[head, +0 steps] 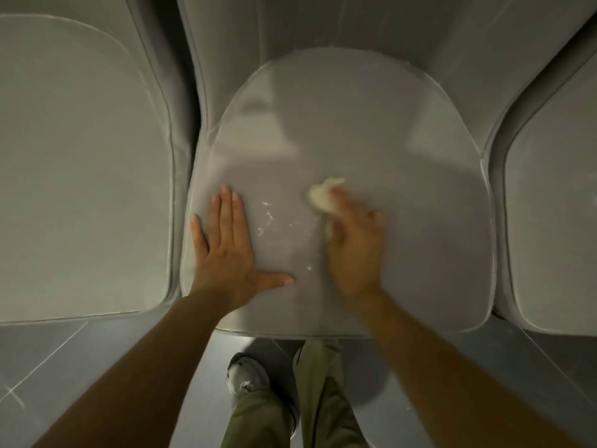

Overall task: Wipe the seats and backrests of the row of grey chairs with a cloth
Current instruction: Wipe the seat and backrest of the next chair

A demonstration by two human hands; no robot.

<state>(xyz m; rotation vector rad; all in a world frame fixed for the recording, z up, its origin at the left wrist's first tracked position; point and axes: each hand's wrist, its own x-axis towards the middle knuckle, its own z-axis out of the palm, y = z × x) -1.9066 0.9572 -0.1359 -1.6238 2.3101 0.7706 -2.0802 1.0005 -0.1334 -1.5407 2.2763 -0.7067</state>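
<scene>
At the bottom of the frame the person stands on the grey floor [97,367]. One shoe [247,376] and olive trousers [323,399] are just under the front edge of the middle seat [371,130]. On the lower left part of this seat the left hand [226,247] lies flat, with its fingers [231,208] straight and together and the thumb spread to the right. It holds nothing and only presses on the cushion. At lower centre-right, the right hand [352,250] has its fingers curled round a pale, bunched cloth [323,197], which touches the seat. Between the two hands small white flecks [267,218] lie on the surface, so I judge this seat is only partly wiped. Farther up, the backrest [403,30] gives no sign either way. The left seat [80,156] and the right seat [555,205] look plain grey; whether they are done I cannot tell.
</scene>
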